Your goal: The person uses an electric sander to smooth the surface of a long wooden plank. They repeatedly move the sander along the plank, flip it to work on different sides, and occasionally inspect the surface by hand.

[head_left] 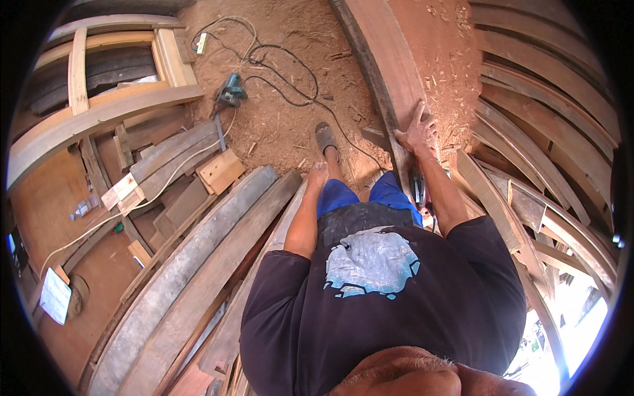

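A long reddish-brown wooden plank [389, 56] with a dark rough left edge runs from the top middle down to my right side. My right hand [417, 131] grips its near end, the thumb at one edge and the fingers spread toward the other. My left hand [318, 175] is beside my left knee. Its fingers are drawn together and nothing shows in them. Below my right forearm is a partly hidden machine with a dark body [419, 190]; I cannot make out its kind.
A teal power tool [231, 91] lies on the sawdust-covered ground with a dark looping cord [290, 56]. Thick curved boards [191, 317] are stacked at the left, more boards [548, 99] at the right. A pale wooden frame [78, 72] stands far left. A clear bottle [84, 206] lies nearby.
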`<state>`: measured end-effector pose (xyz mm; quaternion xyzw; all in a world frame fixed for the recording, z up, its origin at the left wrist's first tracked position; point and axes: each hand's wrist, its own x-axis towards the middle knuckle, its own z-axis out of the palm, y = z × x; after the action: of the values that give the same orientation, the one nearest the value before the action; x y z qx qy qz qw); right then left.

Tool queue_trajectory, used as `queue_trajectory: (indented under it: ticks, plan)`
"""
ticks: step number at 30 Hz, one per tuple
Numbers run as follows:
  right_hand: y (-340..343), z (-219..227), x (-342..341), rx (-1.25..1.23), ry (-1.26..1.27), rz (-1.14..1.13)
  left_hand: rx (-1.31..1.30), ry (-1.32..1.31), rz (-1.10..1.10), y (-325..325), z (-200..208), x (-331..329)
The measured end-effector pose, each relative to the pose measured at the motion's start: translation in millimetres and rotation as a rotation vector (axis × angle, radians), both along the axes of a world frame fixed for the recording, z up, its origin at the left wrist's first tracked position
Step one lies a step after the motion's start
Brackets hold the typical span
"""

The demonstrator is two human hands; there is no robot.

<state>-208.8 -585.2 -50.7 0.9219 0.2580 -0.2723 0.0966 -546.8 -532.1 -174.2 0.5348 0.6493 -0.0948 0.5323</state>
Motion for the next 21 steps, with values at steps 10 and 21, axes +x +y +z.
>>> queue_trajectory:
  ticks: [10, 21]
  plan:
    - [-5, 0, 0, 0.06, -0.023, 0.015, -0.022, -0.017, 0.015, 3, 19, 7]
    - [-5, -2, 2, 0.049, -0.006, 0.019, -0.108, 0.009, -0.045, 3, 18, -2]
